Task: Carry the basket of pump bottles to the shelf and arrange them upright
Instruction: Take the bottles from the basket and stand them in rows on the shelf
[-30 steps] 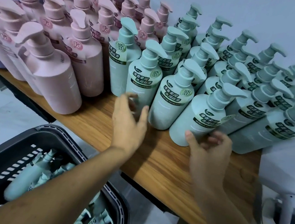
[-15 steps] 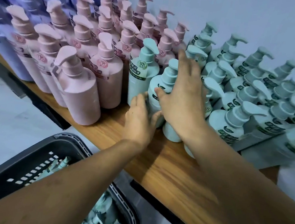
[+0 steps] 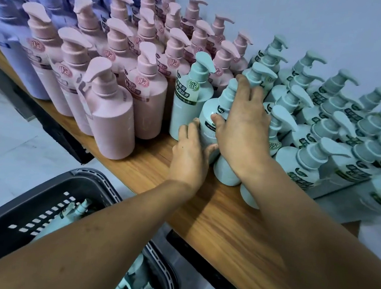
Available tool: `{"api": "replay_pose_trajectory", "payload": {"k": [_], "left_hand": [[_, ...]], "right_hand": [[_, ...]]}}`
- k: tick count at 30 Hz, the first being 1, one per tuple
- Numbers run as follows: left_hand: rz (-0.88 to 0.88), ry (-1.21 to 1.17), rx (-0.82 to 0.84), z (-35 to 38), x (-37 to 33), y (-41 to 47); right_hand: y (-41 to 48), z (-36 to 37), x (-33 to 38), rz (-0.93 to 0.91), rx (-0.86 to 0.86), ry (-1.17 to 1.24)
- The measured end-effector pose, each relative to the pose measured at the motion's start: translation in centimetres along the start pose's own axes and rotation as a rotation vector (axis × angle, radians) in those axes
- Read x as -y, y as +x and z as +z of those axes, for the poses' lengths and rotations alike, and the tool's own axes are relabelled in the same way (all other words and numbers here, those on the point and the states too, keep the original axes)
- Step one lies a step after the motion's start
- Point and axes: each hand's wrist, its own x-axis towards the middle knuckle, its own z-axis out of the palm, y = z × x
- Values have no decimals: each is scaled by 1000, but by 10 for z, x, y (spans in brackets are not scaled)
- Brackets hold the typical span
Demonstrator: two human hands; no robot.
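- Bottles (image 3: 306,162) (the green ones) stand packed on the shelf (image 3: 148,170), to the right of the pink bottles (image 3: 113,121). More of them lie loose in the basket (image 3: 24,199) on the floor below the shelf edge.
- A second ago both hands hung apart in front of the row and held nothing. Now both are on the cluster's near left corner.
- The left hand (image 3: 189,156) cups the lower wall of the front bottle (image 3: 207,113), with straightish fingers on its left side and the thumb on its front. It presses rather than grasps.
- The right hand (image 3: 243,131) lies flat over the neighbouring bottles, fingers straight and reaching the pump heads behind, thumb against the same front bottle. It clamps nothing.
- The hands sit almost as they did half a second ago, so this looks like a squeeze to tidy the row, not a lift.
- For the task, it seems the last bottles placed are being pushed upright and tight against their neighbours.
- The job is only partly done, since the basket is far from emptied. The next step is probably a reach back down into it.
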Motion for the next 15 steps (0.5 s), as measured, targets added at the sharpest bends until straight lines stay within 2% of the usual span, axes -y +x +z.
{"api": "replay_pose_trajectory", "payload": {"k": [6, 8, 11, 12, 13, 15], "left_hand": [[21, -29, 23, -4, 7, -1], [34, -70, 50, -10, 12, -7], [13, -153, -17, -26, 28, -31], [31, -148, -43, -33, 37, -41], [45, -132, -59, -43, 52, -51], [17, -113, -67, -64, 88, -72]], "right_hand": [[-11, -9, 10, 14, 42, 53], [-30, -14, 15, -26, -51, 66], [-75, -9, 17, -135, -215, 174], [-92, -4, 18, -154, -185, 257], [-109, 6, 22, -143, -84, 340], [-144, 35, 34, -42, 269, 460]]}}
